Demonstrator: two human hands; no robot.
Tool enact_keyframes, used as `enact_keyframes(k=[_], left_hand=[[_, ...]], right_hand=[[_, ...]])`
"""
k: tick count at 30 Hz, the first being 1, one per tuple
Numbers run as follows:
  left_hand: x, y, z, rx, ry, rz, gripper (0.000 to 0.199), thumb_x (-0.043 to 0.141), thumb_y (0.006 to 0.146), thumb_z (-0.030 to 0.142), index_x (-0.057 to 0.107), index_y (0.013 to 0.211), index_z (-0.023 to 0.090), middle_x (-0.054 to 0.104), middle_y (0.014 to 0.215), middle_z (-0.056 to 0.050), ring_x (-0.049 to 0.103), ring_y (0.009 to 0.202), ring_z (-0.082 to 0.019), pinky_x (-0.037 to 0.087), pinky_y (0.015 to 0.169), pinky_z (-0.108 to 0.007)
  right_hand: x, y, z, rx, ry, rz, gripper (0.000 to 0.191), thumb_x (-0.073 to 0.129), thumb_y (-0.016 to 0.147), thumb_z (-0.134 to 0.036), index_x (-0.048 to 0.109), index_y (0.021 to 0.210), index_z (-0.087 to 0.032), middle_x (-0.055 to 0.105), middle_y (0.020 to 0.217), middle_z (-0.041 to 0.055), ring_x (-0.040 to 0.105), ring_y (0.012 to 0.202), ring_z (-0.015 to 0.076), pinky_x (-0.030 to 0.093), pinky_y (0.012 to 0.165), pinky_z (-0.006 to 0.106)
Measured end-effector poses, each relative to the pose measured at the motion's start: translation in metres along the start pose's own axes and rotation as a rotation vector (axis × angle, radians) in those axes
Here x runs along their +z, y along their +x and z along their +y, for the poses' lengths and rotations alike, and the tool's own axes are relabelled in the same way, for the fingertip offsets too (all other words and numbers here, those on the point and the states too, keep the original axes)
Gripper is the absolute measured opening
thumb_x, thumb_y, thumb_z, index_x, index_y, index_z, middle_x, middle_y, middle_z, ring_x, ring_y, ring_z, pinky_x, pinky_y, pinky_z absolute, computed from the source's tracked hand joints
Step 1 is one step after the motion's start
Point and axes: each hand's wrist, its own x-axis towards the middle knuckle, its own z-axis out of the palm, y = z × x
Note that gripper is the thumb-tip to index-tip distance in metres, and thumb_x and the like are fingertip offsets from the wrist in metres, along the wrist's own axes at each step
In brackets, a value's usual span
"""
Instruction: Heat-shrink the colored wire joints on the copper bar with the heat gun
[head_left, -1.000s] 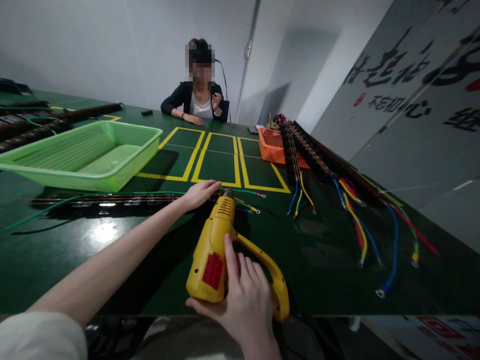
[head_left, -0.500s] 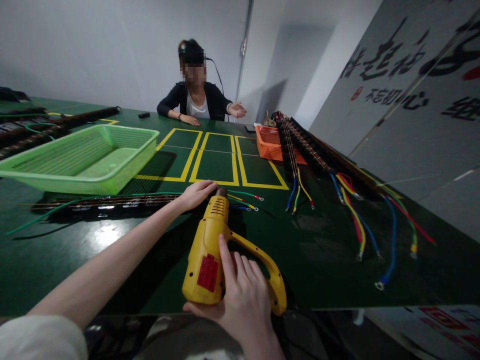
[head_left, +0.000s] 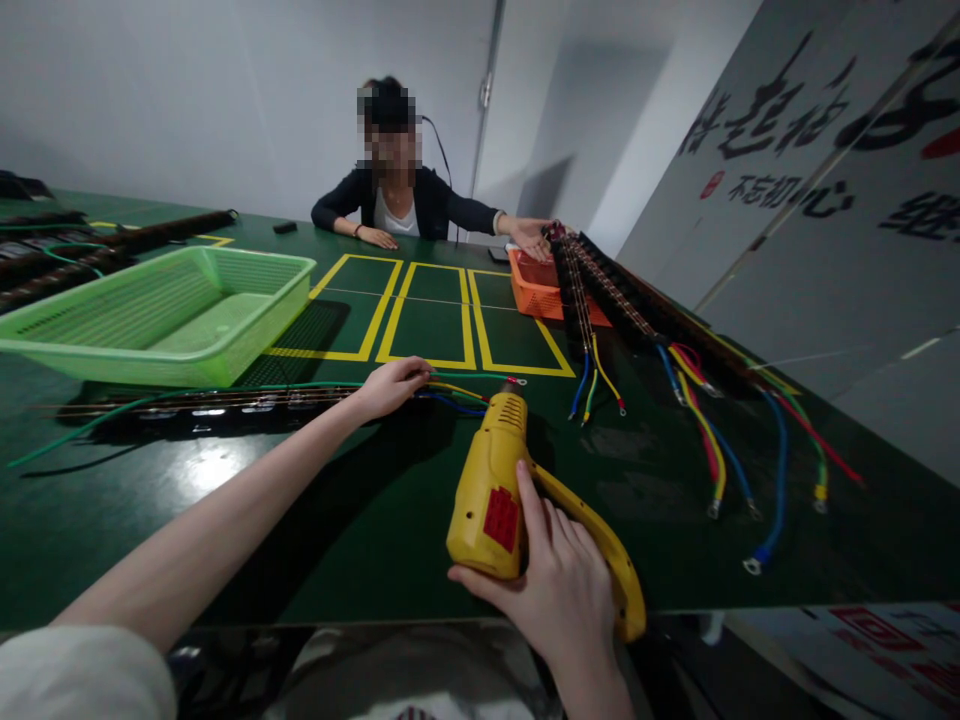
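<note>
My right hand (head_left: 562,570) is wrapped round the body of a yellow heat gun (head_left: 491,480). The gun's nozzle points away from me, over the ends of a wire bundle. My left hand (head_left: 394,388) has its fingers closed on that wire bundle (head_left: 285,400), which lies across the table with green, yellow and blue wires. A red sleeve and ring terminal (head_left: 517,380) show at the green wire's end, just beyond the nozzle. The other wire ends are partly hidden by the gun.
A green basket (head_left: 217,370) stands at the left. Across the table a person (head_left: 397,205) reaches toward an orange basket (head_left: 536,300). More wire harnesses (head_left: 615,290) with ring terminals lie at the right, others (head_left: 172,230) at the far left.
My right hand and the heat gun have moved right along the wire ends. My left hand has barely moved. The person opposite has stretched an arm out to the orange basket.
</note>
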Motion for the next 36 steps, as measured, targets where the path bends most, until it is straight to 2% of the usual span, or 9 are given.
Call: enact_keyframes(k=[4,9,13,18,25,30,36], left_hand=[[-0.003,-0.001,0.007,-0.026,0.008,-0.019,0.049,0.037,0.083,0.053,0.063,0.099,0.014,0.064,0.09,-0.006,0.057,0.078,-0.019,0.042,0.069,-0.028],[-0.003,-0.001,0.011,-0.086,-0.047,-0.014,0.058,0.033,0.083,0.059,0.062,0.103,0.014,0.065,0.098,-0.007,0.058,0.084,-0.021,0.042,0.074,-0.029],[-0.002,-0.001,0.009,-0.119,-0.059,0.007,0.061,0.032,0.083,0.062,0.063,0.106,0.014,0.065,0.104,-0.008,0.058,0.096,-0.024,0.042,0.083,-0.031],[0.0,0.0,0.006,-0.122,-0.07,0.02,0.067,0.028,0.083,0.067,0.064,0.103,0.015,0.066,0.1,-0.007,0.059,0.092,-0.023,0.043,0.083,-0.032],[0.0,0.0,0.005,-0.094,-0.088,0.033,0.072,0.024,0.082,0.07,0.065,0.099,0.014,0.066,0.102,-0.009,0.058,0.095,-0.025,0.042,0.088,-0.033],[-0.001,-0.002,0.008,-0.096,-0.115,0.034,0.074,0.022,0.082,0.071,0.066,0.096,0.014,0.066,0.101,-0.01,0.058,0.096,-0.025,0.043,0.088,-0.033],[-0.001,-0.002,0.007,-0.091,-0.11,0.025,0.074,0.021,0.083,0.07,0.066,0.097,0.014,0.066,0.101,-0.009,0.059,0.095,-0.025,0.043,0.087,-0.033]], right_hand=[[0.001,-0.001,-0.001,-0.003,-0.016,0.014,0.113,0.042,0.063,-0.088,0.026,0.144,-0.01,0.063,0.103,0.0113,0.06,0.088,0.025,0.044,0.077,0.036],[0.001,-0.002,-0.012,0.018,0.01,0.009,0.113,0.043,0.063,-0.087,0.026,0.144,-0.011,0.062,0.099,0.0112,0.058,0.087,0.0254,0.043,0.077,0.038],[0.002,-0.002,-0.026,-0.007,0.076,0.004,0.116,0.046,0.062,-0.086,0.021,0.146,-0.01,0.06,0.095,0.0101,0.056,0.082,0.0245,0.042,0.074,0.038],[0.011,0.0,-0.047,-0.075,0.167,0.024,0.114,0.046,0.064,-0.086,0.022,0.146,-0.01,0.057,0.09,0.0091,0.054,0.078,0.0233,0.042,0.072,0.038],[0.017,0.008,-0.077,-0.139,0.166,0.087,0.11,0.045,0.067,-0.082,0.025,0.143,-0.006,0.055,0.082,0.0077,0.052,0.07,0.022,0.041,0.067,0.037],[0.016,0.009,-0.081,-0.155,0.163,0.103,0.109,0.045,0.067,-0.082,0.028,0.142,-0.005,0.056,0.082,0.008,0.053,0.07,0.0219,0.041,0.067,0.036],[0.017,0.007,-0.073,-0.161,0.191,0.088,0.109,0.046,0.067,-0.081,0.026,0.143,-0.006,0.058,0.084,0.0079,0.055,0.073,0.0222,0.041,0.07,0.036]])
